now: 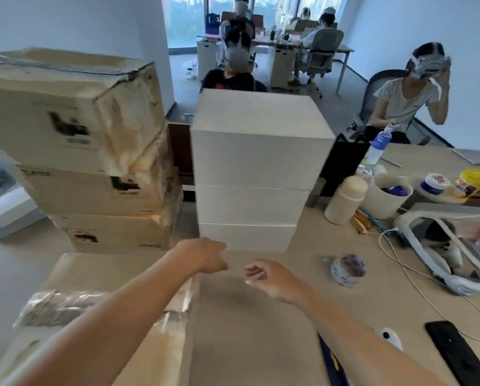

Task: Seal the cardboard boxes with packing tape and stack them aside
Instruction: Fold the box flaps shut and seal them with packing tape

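A brown cardboard box (99, 277) with shiny tape along its top lies at the near left, under my left forearm. My left hand (205, 256) hovers past the box's far right corner with fingers curled, holding nothing that I can see. My right hand (263, 275) hangs over the bare table with fingers loosely curled and empty. A roll of packing tape (347, 270) sits on the table to the right of my right hand. Three white boxes (255, 168) are stacked just beyond my hands. Three worn brown boxes (88, 151) are stacked at the left.
A beige bottle (344, 200), a white cup (386, 195), jars, a white headset (444, 246) with its cable and a black phone (458, 352) crowd the table's right side. People sit behind the stacks and at the far right.
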A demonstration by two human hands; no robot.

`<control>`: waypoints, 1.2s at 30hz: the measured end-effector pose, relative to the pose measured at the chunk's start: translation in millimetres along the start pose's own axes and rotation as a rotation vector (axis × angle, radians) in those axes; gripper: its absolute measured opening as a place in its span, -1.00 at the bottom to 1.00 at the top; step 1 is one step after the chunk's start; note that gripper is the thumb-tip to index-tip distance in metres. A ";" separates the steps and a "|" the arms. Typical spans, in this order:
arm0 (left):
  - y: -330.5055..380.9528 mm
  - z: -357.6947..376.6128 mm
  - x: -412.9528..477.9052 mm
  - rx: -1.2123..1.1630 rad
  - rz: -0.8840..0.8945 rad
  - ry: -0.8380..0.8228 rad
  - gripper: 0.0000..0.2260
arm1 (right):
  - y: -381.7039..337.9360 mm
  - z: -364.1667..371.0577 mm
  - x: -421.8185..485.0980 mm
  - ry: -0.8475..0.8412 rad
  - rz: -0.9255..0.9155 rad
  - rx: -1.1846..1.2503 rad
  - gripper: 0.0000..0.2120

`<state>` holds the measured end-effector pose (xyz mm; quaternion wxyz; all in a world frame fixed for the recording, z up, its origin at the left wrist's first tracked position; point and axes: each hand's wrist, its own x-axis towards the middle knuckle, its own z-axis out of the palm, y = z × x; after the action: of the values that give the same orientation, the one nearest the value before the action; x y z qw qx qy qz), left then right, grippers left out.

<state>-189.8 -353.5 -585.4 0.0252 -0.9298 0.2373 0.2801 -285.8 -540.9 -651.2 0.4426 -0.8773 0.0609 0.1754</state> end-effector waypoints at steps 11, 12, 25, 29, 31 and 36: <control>218.5 47.7 146.9 -0.582 0.236 0.126 -0.58 | 189.4 -137.1 -34.5 0.536 0.292 -0.286 -0.59; 229.0 54.5 156.4 -0.596 0.214 0.109 -0.57 | 201.3 -139.7 -35.3 0.525 0.320 -0.346 -0.57; 290.5 91.2 189.4 -0.841 0.095 -0.054 -0.62 | 237.5 -134.5 -30.9 0.506 0.282 -0.775 -0.82; 279.3 82.2 185.9 -0.935 0.046 -0.048 -0.65 | 227.0 -141.6 -33.3 0.507 0.246 -0.734 -0.73; 268.4 75.3 182.2 -0.967 0.019 -0.048 -0.69 | 217.4 -147.6 -35.8 0.497 0.207 -0.712 -0.76; 224.6 52.2 168.4 -0.925 0.007 -0.002 -0.80 | 179.8 -155.7 -39.8 0.377 0.092 -0.544 -0.65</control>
<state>-195.6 -615.1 -699.7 -0.3932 -0.8424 0.0902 0.3574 -330.4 -775.0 -687.5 0.1646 -0.9767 0.1320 0.0395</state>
